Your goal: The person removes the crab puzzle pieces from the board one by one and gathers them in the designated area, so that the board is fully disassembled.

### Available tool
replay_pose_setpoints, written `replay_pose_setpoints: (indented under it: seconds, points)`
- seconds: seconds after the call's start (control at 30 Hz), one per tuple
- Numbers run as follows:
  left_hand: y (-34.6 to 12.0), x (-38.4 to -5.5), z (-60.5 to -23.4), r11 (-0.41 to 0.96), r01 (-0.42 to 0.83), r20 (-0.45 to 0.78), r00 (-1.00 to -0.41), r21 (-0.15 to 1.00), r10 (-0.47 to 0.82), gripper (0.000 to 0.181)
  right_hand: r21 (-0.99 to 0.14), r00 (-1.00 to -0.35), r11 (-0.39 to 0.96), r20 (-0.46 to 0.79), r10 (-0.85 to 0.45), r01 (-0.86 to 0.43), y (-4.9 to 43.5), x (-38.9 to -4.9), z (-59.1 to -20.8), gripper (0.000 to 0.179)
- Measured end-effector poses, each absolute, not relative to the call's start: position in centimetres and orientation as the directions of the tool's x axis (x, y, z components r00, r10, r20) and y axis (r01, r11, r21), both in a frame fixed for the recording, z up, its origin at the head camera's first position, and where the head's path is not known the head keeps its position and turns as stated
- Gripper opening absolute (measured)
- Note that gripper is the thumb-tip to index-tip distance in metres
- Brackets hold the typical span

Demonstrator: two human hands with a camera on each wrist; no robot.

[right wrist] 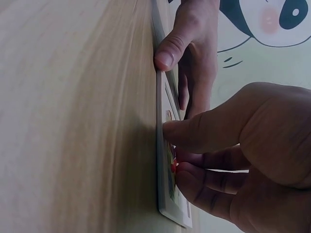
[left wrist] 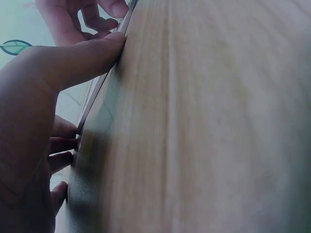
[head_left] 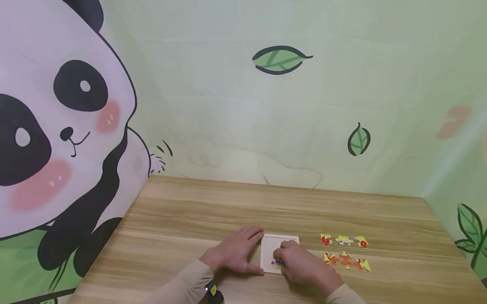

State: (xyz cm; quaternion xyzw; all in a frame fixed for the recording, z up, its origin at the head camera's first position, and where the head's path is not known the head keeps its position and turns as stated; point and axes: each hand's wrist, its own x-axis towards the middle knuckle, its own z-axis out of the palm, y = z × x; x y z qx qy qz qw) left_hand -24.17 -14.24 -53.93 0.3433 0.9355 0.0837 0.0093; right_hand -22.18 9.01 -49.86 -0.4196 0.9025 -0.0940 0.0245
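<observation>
A square, pale puzzle tray lies flat on the wooden table. My left hand rests along its left side, fingers extended and thumb at the near corner. Over the tray's near part, my right hand pinches a colourful jigsaw piece with thumb and fingertips. In the right wrist view, red on the piece shows at the fingertips, low against the tray. Most of the piece is hidden by the fingers. The left wrist view catches the left thumb touching the table or tray edge.
Two rows of loose yellow and red-orange jigsaw pieces lie right of the tray. Another orange piece shows partly beside the right wrist. Behind the table stands a wall hanging with a panda and leaves.
</observation>
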Motion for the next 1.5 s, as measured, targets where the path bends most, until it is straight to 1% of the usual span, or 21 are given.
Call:
replay_pose_setpoints:
  seconds: [0.2, 0.5, 0.7, 1.07, 1.5]
  points:
    - [-14.18, -24.18, -53.98, 0.756, 0.632, 0.03, -0.77, 0.17, 0.637, 0.105, -0.194, -0.665, 0.648, 0.03, -0.746, -0.736, 8.98, -22.12, -49.98, 0.02]
    - [-14.18, -24.23, -54.05, 0.757, 0.629, 0.025, -0.772, 0.176, 0.636, 0.106, -0.202, -0.666, 0.646, 0.046, -0.745, -0.736, 9.11, -22.18, -50.32, 0.021]
    - [-14.15, -24.22, -53.84, 0.76, 0.627, 0.017, -0.773, 0.17, 0.634, 0.106, -0.212, -0.681, 0.661, 0.034, -0.731, -0.72, 9.09, -22.08, -50.17, 0.023]
    - [-14.12, -24.21, -53.82, 0.752, 0.637, 0.031, -0.766, 0.172, 0.642, 0.106, -0.269, -0.721, 0.689, 0.029, -0.692, -0.673, 9.19, -22.12, -50.36, 0.028]
    - [-14.16, -24.15, -53.61, 0.756, 0.633, 0.022, -0.769, 0.167, 0.639, 0.107, -0.288, -0.727, 0.687, 0.055, -0.684, -0.668, 9.3, -22.07, -50.3, 0.03]
